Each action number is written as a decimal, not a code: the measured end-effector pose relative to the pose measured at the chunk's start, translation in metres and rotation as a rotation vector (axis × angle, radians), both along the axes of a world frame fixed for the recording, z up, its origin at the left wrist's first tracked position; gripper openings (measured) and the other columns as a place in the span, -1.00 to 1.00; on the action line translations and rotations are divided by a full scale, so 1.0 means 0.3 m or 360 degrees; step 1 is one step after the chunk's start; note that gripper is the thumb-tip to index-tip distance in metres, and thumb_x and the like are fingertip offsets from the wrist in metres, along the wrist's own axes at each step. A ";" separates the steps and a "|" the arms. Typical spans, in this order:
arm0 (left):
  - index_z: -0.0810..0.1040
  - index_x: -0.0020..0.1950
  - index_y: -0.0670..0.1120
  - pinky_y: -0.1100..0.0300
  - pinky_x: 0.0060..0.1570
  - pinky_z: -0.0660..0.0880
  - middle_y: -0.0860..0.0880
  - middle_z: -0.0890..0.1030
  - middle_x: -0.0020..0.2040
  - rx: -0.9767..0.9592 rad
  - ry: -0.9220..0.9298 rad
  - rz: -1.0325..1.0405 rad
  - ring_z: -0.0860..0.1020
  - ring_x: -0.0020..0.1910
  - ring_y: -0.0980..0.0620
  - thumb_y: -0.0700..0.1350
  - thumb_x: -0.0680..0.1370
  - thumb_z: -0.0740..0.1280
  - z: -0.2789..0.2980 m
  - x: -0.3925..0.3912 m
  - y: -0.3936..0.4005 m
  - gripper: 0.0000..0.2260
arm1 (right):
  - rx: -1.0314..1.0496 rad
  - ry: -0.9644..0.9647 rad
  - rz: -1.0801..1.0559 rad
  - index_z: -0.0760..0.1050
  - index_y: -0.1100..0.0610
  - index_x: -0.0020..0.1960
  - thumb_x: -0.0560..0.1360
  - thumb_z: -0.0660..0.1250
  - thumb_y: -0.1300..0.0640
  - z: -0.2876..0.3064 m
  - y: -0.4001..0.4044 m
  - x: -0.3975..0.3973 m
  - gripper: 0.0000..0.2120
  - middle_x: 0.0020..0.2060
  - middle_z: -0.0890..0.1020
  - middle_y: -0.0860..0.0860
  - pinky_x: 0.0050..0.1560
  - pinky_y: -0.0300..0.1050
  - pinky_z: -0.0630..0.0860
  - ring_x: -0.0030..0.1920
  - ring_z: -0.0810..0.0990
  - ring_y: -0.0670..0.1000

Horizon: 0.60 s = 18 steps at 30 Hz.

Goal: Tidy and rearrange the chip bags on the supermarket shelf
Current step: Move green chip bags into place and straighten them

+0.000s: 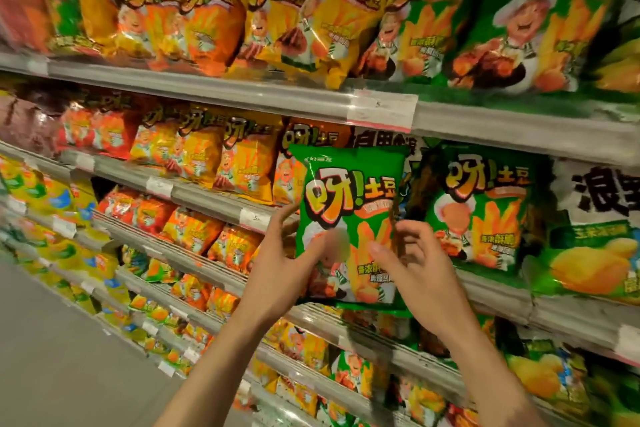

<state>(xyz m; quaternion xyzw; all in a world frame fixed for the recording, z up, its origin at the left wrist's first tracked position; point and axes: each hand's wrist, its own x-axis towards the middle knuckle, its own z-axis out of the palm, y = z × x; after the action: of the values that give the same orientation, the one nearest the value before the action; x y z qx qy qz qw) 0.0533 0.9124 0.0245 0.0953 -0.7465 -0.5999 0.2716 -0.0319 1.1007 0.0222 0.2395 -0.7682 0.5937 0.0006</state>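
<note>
Both hands (349, 260) grip the upright green bag (349, 218) by its sides; the shelf (485, 291) gap lies just behind it.

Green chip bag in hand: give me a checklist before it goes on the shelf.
1. Left hand holds the green chip bag by its left edge: ok.
2. Right hand grips the bag's right side: ok.
3. Bag upright, front facing out: ok.
4. Matching green bag on the shelf just right of it, same design: ok.
5. Free gap beside that bag: cannot tell, the held bag hides it.
6. Shelf rail below is unobstructed: ok.
</note>
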 end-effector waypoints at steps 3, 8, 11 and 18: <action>0.31 0.39 0.30 0.53 -0.13 0.45 0.47 0.54 0.03 0.0014 0.0050 -0.0007 0.46 0.04 0.58 0.18 0.46 0.45 0.005 -0.093 -0.037 -0.45 | 0.0019 0.0046 0.0010 0.39 -0.27 0.14 0.38 0.44 -0.30 0.021 -0.028 -0.071 -0.59 0.09 0.61 -0.10 0.08 -0.06 0.58 0.08 0.61 -0.15; 0.37 0.35 0.27 0.44 -0.07 0.54 0.55 0.55 -0.04 0.0107 0.0106 -0.0071 0.49 -0.01 0.58 0.03 0.51 0.44 0.001 -0.185 -0.124 -0.54 | 0.0096 0.0180 -0.0302 0.42 -0.13 0.25 0.46 0.37 -0.27 0.052 -0.060 -0.169 -0.57 0.18 0.55 -0.12 0.18 -0.02 0.59 0.15 0.58 -0.17; 0.39 0.38 0.27 0.14 0.10 0.60 0.30 0.60 0.19 0.0119 0.0143 -0.0127 0.57 0.19 0.28 0.12 0.47 0.48 0.001 -0.225 -0.194 -0.49 | 0.0296 0.0248 -0.0609 0.23 -0.02 0.48 0.50 0.33 -0.28 0.075 -0.092 -0.241 -0.34 0.40 0.43 -0.03 0.34 0.14 0.49 0.34 0.48 -0.01; 0.38 0.41 0.23 0.15 0.03 0.61 0.13 0.59 0.26 0.0103 0.0179 -0.0214 0.61 0.16 0.22 0.11 0.49 0.46 -0.006 -0.244 -0.335 -0.48 | 0.0490 -0.0050 -0.0720 0.01 0.15 0.60 0.51 0.30 -0.33 0.102 -0.223 -0.317 -0.09 0.55 0.29 0.12 0.40 0.04 0.36 0.48 0.36 0.17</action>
<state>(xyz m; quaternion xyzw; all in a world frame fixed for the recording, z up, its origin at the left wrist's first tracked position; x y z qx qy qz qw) -0.0199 0.8120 0.0226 0.0200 -0.7150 -0.6451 0.2689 -0.1269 1.0338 0.0527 0.0499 -0.8833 0.4583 0.0847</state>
